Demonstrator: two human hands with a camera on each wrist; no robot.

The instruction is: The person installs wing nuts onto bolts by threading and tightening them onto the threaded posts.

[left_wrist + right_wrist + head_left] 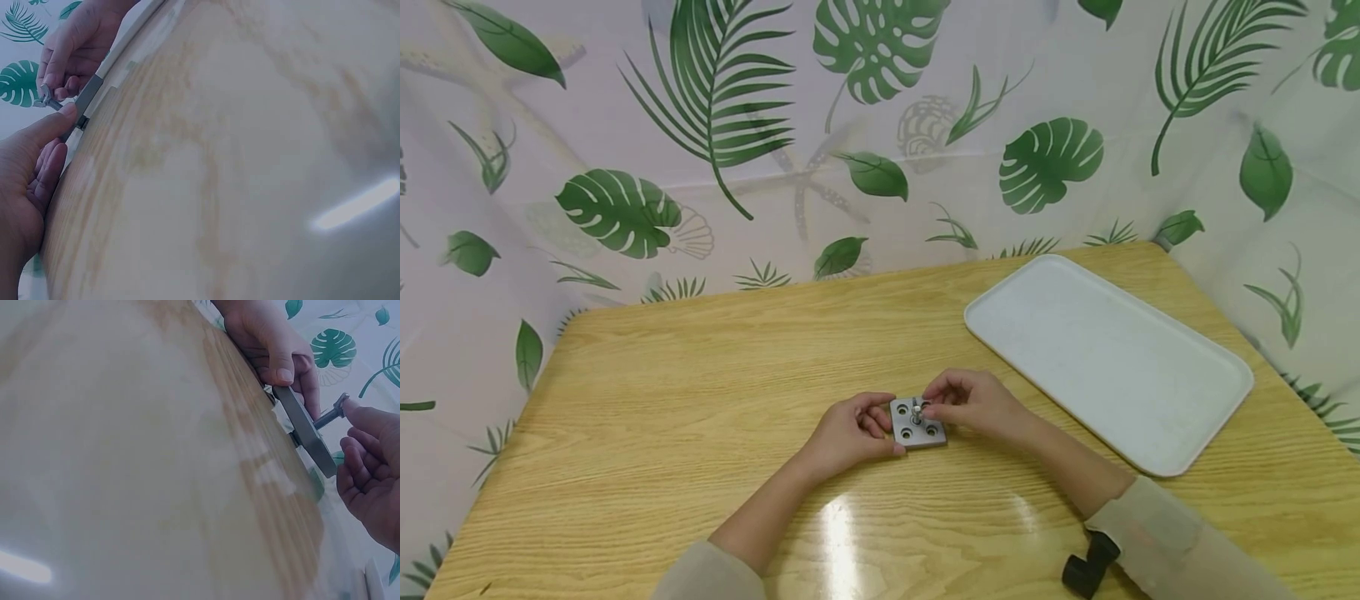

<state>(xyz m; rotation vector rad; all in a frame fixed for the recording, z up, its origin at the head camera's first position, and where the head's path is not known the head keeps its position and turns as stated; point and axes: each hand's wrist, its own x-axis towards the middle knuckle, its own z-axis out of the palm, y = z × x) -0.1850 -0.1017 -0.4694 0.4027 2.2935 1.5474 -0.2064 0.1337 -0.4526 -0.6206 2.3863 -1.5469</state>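
Note:
A small square grey metal plate [919, 436] with a hole near each corner is held a little above or on the wooden table. From its middle rises a wing screw [329, 417], its threaded shank upright to the plate and its winged head at the free end. My left hand [847, 437] grips the plate by its left side, thumb on the near edge. The right hand [983, 406] pinches the winged head between thumb and fingers; the fingertips behind it are partly hidden. A short dark piece [295, 438] juts from the plate's underside.
A white rectangular tray [1105, 358] lies at the right of the wooden table [700, 375]. Leaf-patterned cloth [880, 167] hangs along the back and sides. A black object [1090, 567] is at the right sleeve.

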